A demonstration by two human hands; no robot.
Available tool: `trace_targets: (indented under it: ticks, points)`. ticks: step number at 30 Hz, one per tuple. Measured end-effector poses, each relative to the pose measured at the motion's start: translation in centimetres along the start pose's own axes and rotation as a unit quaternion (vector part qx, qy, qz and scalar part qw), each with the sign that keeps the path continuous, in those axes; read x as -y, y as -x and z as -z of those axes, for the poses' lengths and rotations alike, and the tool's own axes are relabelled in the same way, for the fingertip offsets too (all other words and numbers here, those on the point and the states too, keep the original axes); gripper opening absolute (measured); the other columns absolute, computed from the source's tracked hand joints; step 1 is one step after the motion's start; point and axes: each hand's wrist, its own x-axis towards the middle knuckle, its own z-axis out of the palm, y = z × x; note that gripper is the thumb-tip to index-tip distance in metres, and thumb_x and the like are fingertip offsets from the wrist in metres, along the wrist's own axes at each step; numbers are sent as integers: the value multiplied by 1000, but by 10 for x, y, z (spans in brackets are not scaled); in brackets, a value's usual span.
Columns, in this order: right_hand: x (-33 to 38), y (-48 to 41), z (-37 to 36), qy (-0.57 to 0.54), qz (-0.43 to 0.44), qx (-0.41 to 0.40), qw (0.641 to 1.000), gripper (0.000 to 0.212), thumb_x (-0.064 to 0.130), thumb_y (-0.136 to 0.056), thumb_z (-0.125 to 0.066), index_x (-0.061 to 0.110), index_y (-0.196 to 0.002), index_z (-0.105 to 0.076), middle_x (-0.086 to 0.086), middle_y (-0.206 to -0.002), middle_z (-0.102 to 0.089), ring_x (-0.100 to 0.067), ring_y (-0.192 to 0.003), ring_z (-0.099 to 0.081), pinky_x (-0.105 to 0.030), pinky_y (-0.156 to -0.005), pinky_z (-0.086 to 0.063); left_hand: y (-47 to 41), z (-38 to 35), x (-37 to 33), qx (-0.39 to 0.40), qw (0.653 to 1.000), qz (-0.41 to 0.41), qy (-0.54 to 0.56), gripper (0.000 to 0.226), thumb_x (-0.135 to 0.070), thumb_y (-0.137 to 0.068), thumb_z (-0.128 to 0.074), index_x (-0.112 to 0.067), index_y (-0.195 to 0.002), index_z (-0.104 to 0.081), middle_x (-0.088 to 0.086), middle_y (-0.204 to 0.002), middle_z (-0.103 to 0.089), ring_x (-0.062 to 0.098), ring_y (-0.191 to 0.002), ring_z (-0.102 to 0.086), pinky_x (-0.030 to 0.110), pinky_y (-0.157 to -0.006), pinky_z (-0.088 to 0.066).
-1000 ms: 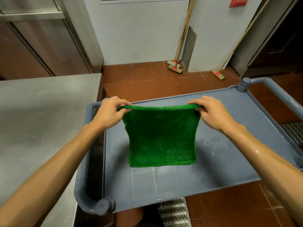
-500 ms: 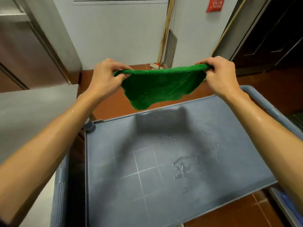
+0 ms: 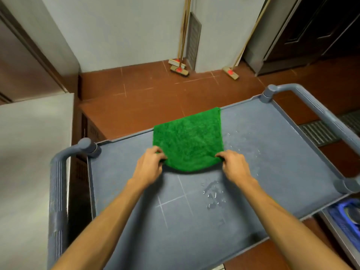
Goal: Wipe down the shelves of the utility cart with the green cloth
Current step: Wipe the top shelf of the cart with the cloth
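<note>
The green cloth (image 3: 188, 140) lies spread on the far middle of the grey-blue top shelf (image 3: 272, 145) of the utility cart, its far edge reaching the shelf's back rim. My left hand (image 3: 149, 165) pinches the cloth's near left corner. My right hand (image 3: 234, 165) pinches the near right corner. The near edge of the cloth sags in a curve between both hands. Water droplets (image 3: 213, 194) sit on the shelf just right of centre.
A steel counter (image 3: 29, 162) stands against the cart's left handle (image 3: 58, 184). The right handle (image 3: 319, 110) curves at the far right. Brooms (image 3: 179, 68) lean on the wall beyond. A blue crate (image 3: 346, 217) and floor grate (image 3: 321, 131) lie to the right.
The cloth was held stretched in the air between both hands; it has come down flat onto the shelf, thrown forward, with my hands lowered to its near corners.
</note>
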Motion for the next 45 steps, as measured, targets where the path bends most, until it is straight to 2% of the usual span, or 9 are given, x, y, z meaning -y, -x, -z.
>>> trace_targets:
  ticks: [2, 8, 14, 22, 33, 39, 45]
  points:
    - [-1, 12, -19, 3, 0, 18, 1000, 46, 2, -85, -51, 24, -121, -67, -7, -118, -68, -34, -107, -63, -41, -93, -49, 22, -25, 7, 5, 1000, 11, -4, 18, -5, -83, -68, -12, -98, -75, 8, -114, -66, 35, -99, -61, 44, -77, -57]
    - [-7, 23, -32, -1, -9, 8, 1000, 34, 17, -95, -53, 23, -127, -63, -2, -128, -64, -29, -113, -62, -40, -96, -46, 47, -51, 14, -58, 998, 23, 5, 20, -8, -84, -71, -8, -103, -76, 9, -116, -70, 37, -93, -61, 45, -80, -55]
    - [-16, 43, -36, -17, 1, -4, 1000, 37, 16, -97, -53, 22, -132, -59, -2, -141, -56, -21, -129, -53, -38, -103, -39, 54, -55, 8, -63, 997, 35, 7, 21, -9, -84, -74, -9, -105, -76, 9, -117, -71, 36, -96, -61, 45, -81, -56]
    - [-29, 61, -33, 9, -4, 21, 1000, 39, 19, -98, -49, 26, -136, -55, 0, -146, -50, -19, -133, -48, -35, -106, -33, 83, -62, -10, -60, 997, 53, 7, 22, -13, -88, -71, -11, -109, -75, 6, -122, -68, 34, -104, -60, 43, -80, -57]
    - [-55, 93, -36, -3, 36, 15, 999, 39, 14, -98, -49, 24, -134, -58, -1, -143, -53, -20, -132, -49, -37, -103, -34, 130, -77, -50, -71, 992, 105, -1, 23, -13, -89, -69, -10, -112, -75, 4, -122, -69, 34, -102, -59, 41, -80, -56]
    - [-71, 105, -28, -4, 80, 5, 997, 34, 12, -97, -50, 22, -127, -62, 0, -129, -64, -25, -117, -60, -39, -96, -41, 152, -84, -75, -65, 990, 129, -7, 21, -14, -90, -67, -11, -109, -76, 5, -120, -70, 34, -100, -60, 41, -82, -56]
    - [-86, 116, -23, 11, 97, 18, 995, 34, 16, -98, -49, 24, -128, -61, 2, -129, -64, -22, -117, -60, -34, -96, -39, 174, -91, -99, -60, 986, 155, -4, 23, -14, -93, -63, -12, -112, -75, 5, -125, -68, 35, -107, -58, 41, -88, -53]
